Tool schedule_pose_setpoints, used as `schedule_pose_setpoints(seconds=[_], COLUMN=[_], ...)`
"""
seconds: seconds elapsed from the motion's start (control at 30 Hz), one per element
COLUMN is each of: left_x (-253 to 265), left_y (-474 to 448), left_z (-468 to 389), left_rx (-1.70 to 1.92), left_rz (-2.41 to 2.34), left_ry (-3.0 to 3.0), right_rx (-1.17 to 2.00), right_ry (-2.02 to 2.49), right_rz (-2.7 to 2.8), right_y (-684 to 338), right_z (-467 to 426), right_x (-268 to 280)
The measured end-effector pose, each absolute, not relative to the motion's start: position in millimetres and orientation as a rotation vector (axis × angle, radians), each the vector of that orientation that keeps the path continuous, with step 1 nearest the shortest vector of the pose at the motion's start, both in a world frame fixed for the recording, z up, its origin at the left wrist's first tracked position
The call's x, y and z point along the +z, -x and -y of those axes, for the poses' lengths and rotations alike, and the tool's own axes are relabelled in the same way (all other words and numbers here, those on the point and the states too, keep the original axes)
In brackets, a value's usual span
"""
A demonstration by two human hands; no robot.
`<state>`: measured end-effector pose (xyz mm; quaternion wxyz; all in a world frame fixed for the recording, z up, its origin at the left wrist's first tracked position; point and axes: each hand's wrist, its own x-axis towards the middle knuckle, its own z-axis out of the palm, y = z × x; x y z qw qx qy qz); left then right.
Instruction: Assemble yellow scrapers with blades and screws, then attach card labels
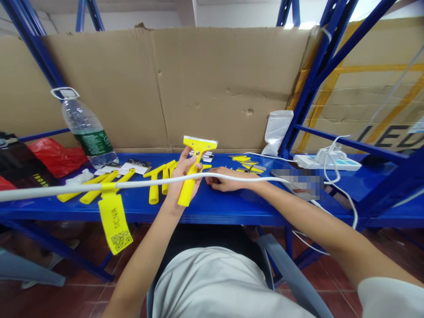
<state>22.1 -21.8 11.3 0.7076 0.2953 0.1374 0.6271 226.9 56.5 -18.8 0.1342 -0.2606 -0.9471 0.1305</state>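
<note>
Yellow scraper (188, 186) raised in the left hand (179, 170), over the worktop (212, 208) near the middle of its front edge, wide head uppermost. Nearest, below that edge, a light shirt (212, 282); higher up, a white cable (66, 191) stretched across in front of both hands, with a yellow tag (114, 223) hanging from it toward the left. Left fingers and thumb closed around the scraper's handle. Right hand (221, 184) just beside, low at the worktop, fingers curled inward; cannot tell whether pinching anything.

Toward the left corners, long yellow handles (96, 191) lying side by side; between these and the left hand, more yellow T-shaped pieces (154, 187). Near the right end, a flat device (294, 187), partly blurred out. Farther in, past the right hand, small yellow parts (243, 159) in a loose group, and black-and-white cards (135, 166) behind the long handles. Along the back edge, from left to right: a red bag (56, 157), a clear bottle (89, 132) with a green label, a white pouch (278, 128) and a white power strip (347, 164). Beyond the back edge, tall cardboard (215, 88) between blue posts (311, 88).
</note>
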Motion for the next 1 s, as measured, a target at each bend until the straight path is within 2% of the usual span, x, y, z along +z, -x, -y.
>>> schedule_pose_setpoints(seconds=[1.0], left_x=[11], left_y=[-22], left_z=[21], left_rx=[1.398], left_rz=[-0.334], left_ry=[-0.67], right_rx=[0.426], right_ry=[0.734], right_rz=[2.74], right_y=[-227], right_z=[-59], right_x=[-19])
